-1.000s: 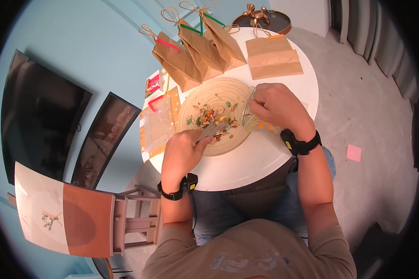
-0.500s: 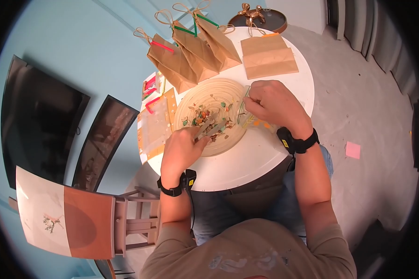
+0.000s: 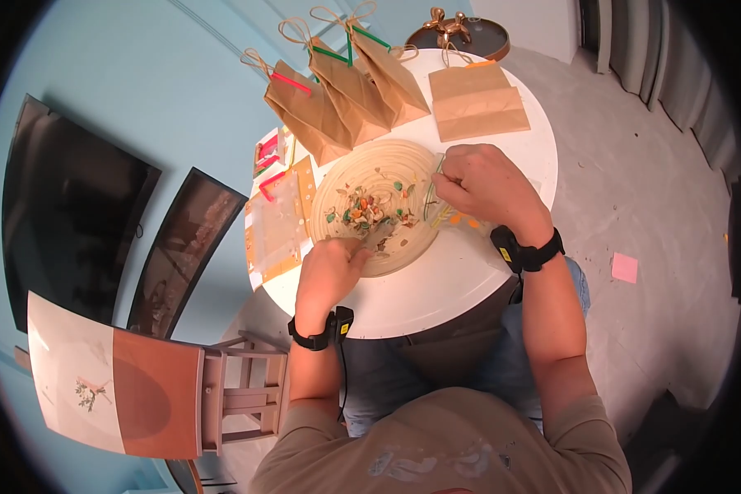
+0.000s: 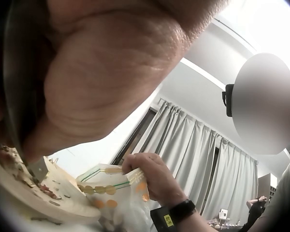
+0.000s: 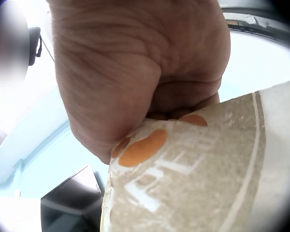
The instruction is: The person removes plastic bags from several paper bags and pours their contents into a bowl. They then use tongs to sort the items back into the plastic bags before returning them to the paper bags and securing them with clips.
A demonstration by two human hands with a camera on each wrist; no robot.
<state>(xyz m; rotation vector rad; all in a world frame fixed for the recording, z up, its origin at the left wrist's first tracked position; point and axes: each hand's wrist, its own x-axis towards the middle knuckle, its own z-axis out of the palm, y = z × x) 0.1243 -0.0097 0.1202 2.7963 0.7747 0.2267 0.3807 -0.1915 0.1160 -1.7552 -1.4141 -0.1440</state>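
Observation:
My left hand point(image 3: 329, 270) grips metal tongs point(image 3: 379, 240), their tips down among a loose heap of mixed dried bits point(image 3: 365, 207), green, orange and brown. These lie scattered on a round tray point(image 3: 337, 171) of pale, ringed material. Beside the tray's right edge, my right hand point(image 3: 496, 188) pinches the top edge of a zip bag point(image 4: 117, 205) with orange spots. In the left wrist view its mouth, edged with green lines, faces the tray. The right wrist view shows its printed paper-like side point(image 5: 183, 181) below the curled fingers.
Three upright brown paper bags point(image 3: 305, 111) stand at the table's back left. A flat paper bag point(image 3: 479, 103) lies at the back right. Left of the tray lies a translucent pouch point(image 3: 276, 222) on a patterned orange sheet. The white round table's edge point(image 3: 403, 325) is close to my body.
My left hand has shifted slightly toward me, drawing the tongs back to the near part of the heap. A yellow piece seen by the tips earlier no longer shows there. My right hand stays at the bag.

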